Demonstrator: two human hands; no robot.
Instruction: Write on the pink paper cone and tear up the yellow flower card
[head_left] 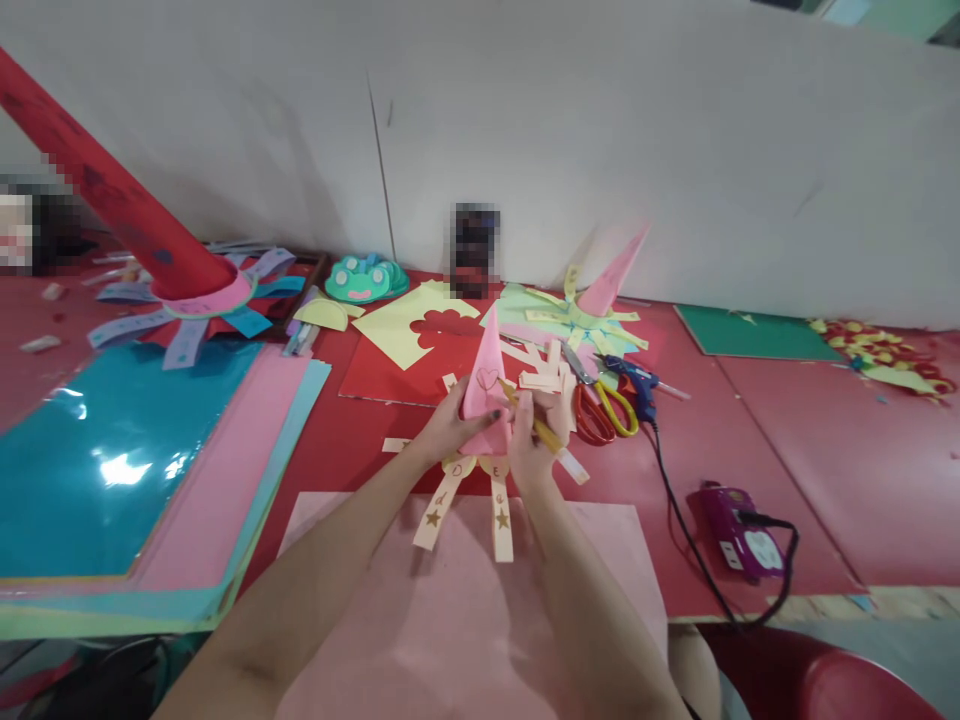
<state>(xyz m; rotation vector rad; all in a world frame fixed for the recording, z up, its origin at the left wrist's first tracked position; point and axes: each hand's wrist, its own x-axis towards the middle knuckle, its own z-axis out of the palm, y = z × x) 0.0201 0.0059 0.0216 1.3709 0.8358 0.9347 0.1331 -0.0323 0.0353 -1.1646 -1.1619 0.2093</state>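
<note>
My left hand (448, 424) is wrapped round the left side of a pink paper cone (490, 345), which stands with its tip up. In my right hand (534, 445) is a gold-yellow marker (550, 437), its tip at the cone's front beside a drawn heart outline. Pale paper strips spread out from the cone's base. The left front strip (442, 500) and the right front strip (502, 510) both bear letters and a gold star. Beneath them lies a large pink sheet (450, 620) at the table's near edge.
Scissors (606, 410) and a blue glue gun (634, 380) lie right of my hands; its cord runs to a purple power box (742, 535). A second pink cone (615, 275) stands behind. At left are a tall red cone (127, 190) and stacked coloured sheets (202, 480).
</note>
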